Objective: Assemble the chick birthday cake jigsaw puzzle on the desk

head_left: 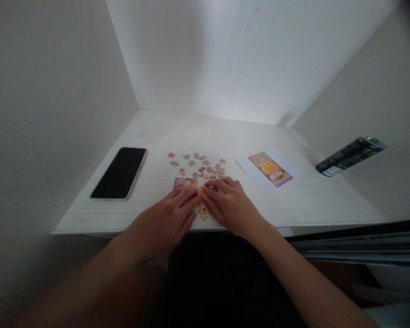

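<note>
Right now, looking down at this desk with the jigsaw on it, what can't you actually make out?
- Joined part of the puzzle: mostly covered by the left hand and right hand; its picture cannot be read.
- Loose pieces: too small to tell their prints.
- Phone: screen dark, nothing shows.
- Can: label too blurred to read.
- Picture card: a yellow figure, details too small.

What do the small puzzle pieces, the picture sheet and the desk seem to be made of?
Puzzle pieces: probably thin printed cardboard, matte; they lie flat and show coloured print. Picture sheet: likely paper, a white border around a printed yellow figure. Desk: looks like pale wood-grain laminate; fine streaks show, though real wood is possible.
</note>
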`<state>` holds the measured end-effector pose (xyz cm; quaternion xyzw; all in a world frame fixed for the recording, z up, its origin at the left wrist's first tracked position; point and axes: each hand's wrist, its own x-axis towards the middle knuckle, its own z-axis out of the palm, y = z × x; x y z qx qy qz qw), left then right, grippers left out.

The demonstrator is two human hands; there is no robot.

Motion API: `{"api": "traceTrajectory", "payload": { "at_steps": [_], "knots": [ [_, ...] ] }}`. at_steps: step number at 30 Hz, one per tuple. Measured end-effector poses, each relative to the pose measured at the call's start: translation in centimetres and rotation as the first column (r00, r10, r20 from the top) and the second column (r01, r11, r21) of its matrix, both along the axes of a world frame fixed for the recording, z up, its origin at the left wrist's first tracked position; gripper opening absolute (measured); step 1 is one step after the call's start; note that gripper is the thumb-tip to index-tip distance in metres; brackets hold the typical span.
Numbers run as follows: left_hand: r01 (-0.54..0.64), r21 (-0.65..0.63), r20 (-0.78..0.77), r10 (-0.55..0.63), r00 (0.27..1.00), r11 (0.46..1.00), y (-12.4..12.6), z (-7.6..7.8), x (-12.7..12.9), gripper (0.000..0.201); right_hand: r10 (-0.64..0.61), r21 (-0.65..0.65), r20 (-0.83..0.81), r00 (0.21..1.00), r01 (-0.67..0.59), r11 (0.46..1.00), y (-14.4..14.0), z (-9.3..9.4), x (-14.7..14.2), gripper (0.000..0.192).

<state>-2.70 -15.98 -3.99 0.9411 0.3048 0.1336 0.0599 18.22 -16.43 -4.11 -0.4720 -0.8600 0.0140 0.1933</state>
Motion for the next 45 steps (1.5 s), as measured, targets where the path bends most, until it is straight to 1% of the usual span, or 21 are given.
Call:
{"api": "traceTrajectory", "payload": {
  "at_steps": [6, 12, 17, 20, 24, 26, 28, 31, 33, 36, 39, 42, 45],
  "knots": [
    [0.021, 0.027, -0.032, -0.021, 0.999, 0.999, 0.1, 0.2, 0.2, 0.038, -0.04, 0.003, 0.103, 0.994, 0.04, 0.999, -0.2, 0.5, -0.3, 0.02],
    [0.01, -0.013, -0.006, -0.01, 1.0, 1.0, 0.2, 0.2, 0.2, 0.038, -0.043, 0.002, 0.176, 0.984, 0.043, 0.999, -0.2, 1.0, -0.5, 0.018],
    [-0.004, -0.041, 0.03, 0.005, 1.0, 0.999, 0.2, 0.2, 0.2, 0.039, -0.036, 0.005, 0.196, 0.98, 0.035, 0.999, -0.2, 1.2, -0.6, 0.02],
    [-0.004, -0.04, 0.037, 0.006, 0.999, 0.999, 0.1, 0.1, 0.1, 0.04, -0.031, -0.016, 0.19, 0.981, 0.034, 0.999, -0.5, 1.2, -0.7, 0.021],
    [0.004, -0.043, 0.018, -0.004, 1.0, 0.999, 0.1, 0.0, 0.0, 0.04, -0.006, -0.06, 0.11, 0.994, 0.012, 0.998, -0.8, 1.0, -0.6, 0.026],
    [-0.002, -0.051, 0.014, 0.003, 1.0, 0.999, 0.1, -0.1, 0.0, 0.041, 0.011, -0.074, 0.047, 0.999, -0.007, 0.997, -0.6, 0.8, -0.3, 0.03],
    [-0.016, -0.052, 0.027, 0.017, 0.999, 0.999, 0.1, 0.0, 0.0, 0.041, -0.006, -0.061, -0.038, 0.999, 0.003, 0.998, -0.4, 0.7, 0.1, 0.033],
    [-0.024, -0.044, 0.066, 0.027, 0.997, 0.999, -0.1, 0.0, -0.1, 0.04, -0.055, -0.037, -0.198, 0.979, 0.048, 0.998, -0.6, 1.0, 0.8, 0.025],
    [-0.027, -0.049, 0.081, 0.031, 0.996, 0.998, -0.1, 0.0, -0.1, 0.039, -0.02, -0.072, -0.269, 0.963, 0.0, 0.997, -1.1, 1.3, 0.9, 0.023],
    [-0.025, -0.056, 0.08, 0.03, 0.996, 0.998, -0.2, -0.1, -0.2, 0.038, 0.075, -0.158, -0.277, 0.958, -0.123, 0.98, -2.1, 1.4, 0.7, 0.03],
    [-0.033, -0.052, 0.085, 0.038, 0.996, 0.998, -0.2, 0.0, -0.2, 0.037, 0.129, -0.178, -0.261, 0.957, -0.179, 0.968, -2.5, 1.0, 0.3, 0.021],
    [-0.036, -0.058, 0.131, 0.044, 0.99, 0.998, -0.2, -0.1, -0.4, 0.036, 0.146, -0.171, -0.297, 0.944, -0.203, 0.964, -2.2, 0.6, 0.3, 0.014],
    [-0.011, -0.056, 0.186, 0.021, 0.982, 0.998, -0.2, -0.3, -0.7, 0.034, 0.096, -0.186, -0.34, 0.935, -0.167, 0.968, -1.9, 0.3, 0.5, 0.017]
  ]
}}
